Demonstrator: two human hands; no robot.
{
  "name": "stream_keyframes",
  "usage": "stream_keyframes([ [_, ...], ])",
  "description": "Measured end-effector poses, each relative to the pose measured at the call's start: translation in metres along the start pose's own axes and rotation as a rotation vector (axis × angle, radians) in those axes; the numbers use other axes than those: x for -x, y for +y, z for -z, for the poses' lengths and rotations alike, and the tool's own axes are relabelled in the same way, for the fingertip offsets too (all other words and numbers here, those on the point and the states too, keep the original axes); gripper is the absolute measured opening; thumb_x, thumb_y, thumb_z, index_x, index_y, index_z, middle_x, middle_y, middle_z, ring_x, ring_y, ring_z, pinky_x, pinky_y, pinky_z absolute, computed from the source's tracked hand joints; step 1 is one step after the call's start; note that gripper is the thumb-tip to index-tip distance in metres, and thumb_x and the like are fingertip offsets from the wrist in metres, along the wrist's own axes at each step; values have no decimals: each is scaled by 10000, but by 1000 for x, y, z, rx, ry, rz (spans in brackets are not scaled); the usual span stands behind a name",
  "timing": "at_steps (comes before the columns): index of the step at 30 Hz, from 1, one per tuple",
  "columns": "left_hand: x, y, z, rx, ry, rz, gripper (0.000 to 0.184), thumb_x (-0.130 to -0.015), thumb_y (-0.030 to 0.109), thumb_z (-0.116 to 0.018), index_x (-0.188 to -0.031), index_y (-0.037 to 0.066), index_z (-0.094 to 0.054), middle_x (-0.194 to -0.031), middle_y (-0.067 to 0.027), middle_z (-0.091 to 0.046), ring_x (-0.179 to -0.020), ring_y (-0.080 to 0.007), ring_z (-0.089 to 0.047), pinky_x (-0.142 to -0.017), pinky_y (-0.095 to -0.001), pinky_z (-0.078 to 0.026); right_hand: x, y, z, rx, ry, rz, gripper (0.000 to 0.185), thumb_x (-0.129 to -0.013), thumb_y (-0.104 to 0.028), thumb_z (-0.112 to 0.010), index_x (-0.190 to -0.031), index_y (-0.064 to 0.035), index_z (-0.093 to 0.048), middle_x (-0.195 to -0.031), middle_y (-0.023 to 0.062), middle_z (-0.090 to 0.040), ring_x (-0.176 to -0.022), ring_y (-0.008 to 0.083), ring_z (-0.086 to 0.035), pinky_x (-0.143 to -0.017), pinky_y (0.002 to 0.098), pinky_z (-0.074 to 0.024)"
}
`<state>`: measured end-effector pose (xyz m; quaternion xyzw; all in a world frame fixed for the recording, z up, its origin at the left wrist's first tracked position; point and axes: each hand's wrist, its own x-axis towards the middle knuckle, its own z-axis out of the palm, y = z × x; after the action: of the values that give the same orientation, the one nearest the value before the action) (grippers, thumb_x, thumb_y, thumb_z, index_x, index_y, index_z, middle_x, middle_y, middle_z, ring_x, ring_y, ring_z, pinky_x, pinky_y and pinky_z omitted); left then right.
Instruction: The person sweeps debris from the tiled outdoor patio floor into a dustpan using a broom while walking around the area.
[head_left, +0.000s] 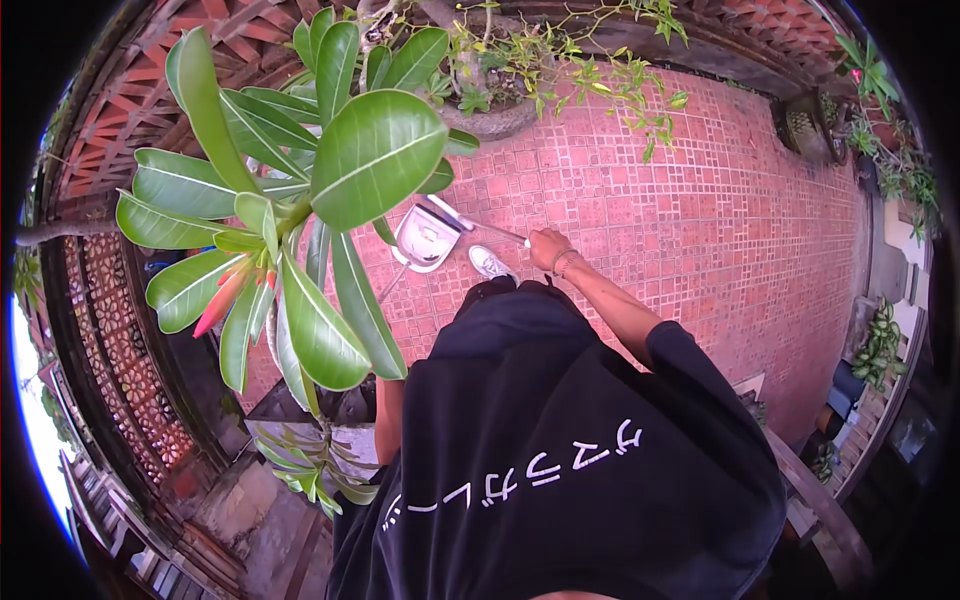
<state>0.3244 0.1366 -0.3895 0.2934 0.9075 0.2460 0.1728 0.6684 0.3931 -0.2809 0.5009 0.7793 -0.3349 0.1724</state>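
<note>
My right hand [548, 250] is closed round the end of a thin stick handle [500, 234], which runs left to a narrow brush head [447, 211]. That head rests at the upper edge of a white dustpan [426, 240] lying on the red tiles. A thin rod [395, 282] leads from the dustpan down-left, behind large green leaves. My left hand is hidden behind the leaves; only part of the left forearm [388, 420] shows. Beside the dustpan is a white shoe [490, 262].
A leafy plant [380, 160] with a red bud fills the upper left, close to the camera. A round planter [495, 122] stands at the top. Patterned brick walls [120, 350] are on the left, and more pots and plants [880, 345] line the right edge.
</note>
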Motion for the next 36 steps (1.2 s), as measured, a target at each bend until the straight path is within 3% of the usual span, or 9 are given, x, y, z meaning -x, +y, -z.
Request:
stream_keyframes([
  [5, 10, -30, 11, -61, 43, -91, 170, -824, 115, -496, -929, -19, -511, -733, -149, -564, -660, -259, -564, -576, -386, -436, -6, -1, -13, 50, 38, -24, 218, -759, -139, -451, -834, -14, -613, -827, 208, -608, -798, 338, -605, -684, 412, -494],
  [9, 9, -70, 4, 221, -122, 79, 144, -816, 103, -489, -892, -14, -524, -664, -104, -542, -580, -183, -537, -521, -359, -438, -31, -20, -50, 32, 4, 10, 202, -750, -94, -449, -829, -12, -615, -827, 194, -613, -786, 330, -611, -671, 391, -505],
  [13, 10, -98, -5, -177, -90, -44, 131, -807, 103, -501, -869, -8, -537, -644, -60, -522, -538, -123, -499, -451, -307, -412, -32, -36, -58, -50, -7, 103, 192, -731, -103, -474, -824, -16, -618, -820, 176, -618, -781, 326, -612, -667, 393, -505],
  [16, 15, -59, 2, 192, -49, 180, 114, -795, 103, -520, -820, -6, -546, -632, -41, -517, -519, -126, -492, -407, -281, -377, -27, -39, -33, 85, -142, 218, 216, -708, -133, -513, -867, -21, -609, -852, 178, -614, -808, 323, -605, -683, 395, -501],
  [20, 29, 31, 33, 226, -26, 381, 135, -781, 109, -529, -825, -11, -574, -619, -34, -519, -513, -121, -490, -393, -252, -353, -1, -23, -29, -17, -137, 199, 268, -685, -175, -553, -907, -31, -595, -893, 186, -604, -842, 326, -591, -719, 401, -487],
  [25, 3, -79, -46, 329, 122, 96, 172, -763, 106, -529, -857, -21, -599, -619, -42, -534, -533, -123, -502, -396, -257, -360, 30, 35, -39, -58, -73, 46, 270, -689, -202, -562, -898, -34, -587, -904, 193, -596, -850, 342, -578, -749, 412, -468],
  [29, 15, -21, -46, 297, 118, -17, 195, -753, 101, -536, -884, -22, -610, -628, -58, -548, -558, -127, -511, -427, -275, -377, 48, 88, -34, -119, 8, -142, 222, -700, -212, -559, -792, -14, -603, -816, 211, -597, -803, 362, -577, -739, 424, -459],
  [32, 26, 80, -28, 209, -66, 83, 177, -718, 125, -563, -844, 11, -610, -699, -142, -609, -628, -276, -578, -596, -385, -449, 61, 132, -20, -158, 101, -199, 216, -680, -223, -583, -739, -16, -606, -773, 217, -594, -784, 369, -575, -729, 434, -454],
  [36, 11, 114, -65, 229, -135, 39, 151, -717, 119, -568, -812, 13, -620, -723, -168, -610, -654, -279, -593, -608, -380, -454, 76, 163, 29, -145, 246, -273, 233, -657, -229, -607, -728, -6, -601, -769, 229, -590, -786, 366, -577, -723, 437, -455],
])
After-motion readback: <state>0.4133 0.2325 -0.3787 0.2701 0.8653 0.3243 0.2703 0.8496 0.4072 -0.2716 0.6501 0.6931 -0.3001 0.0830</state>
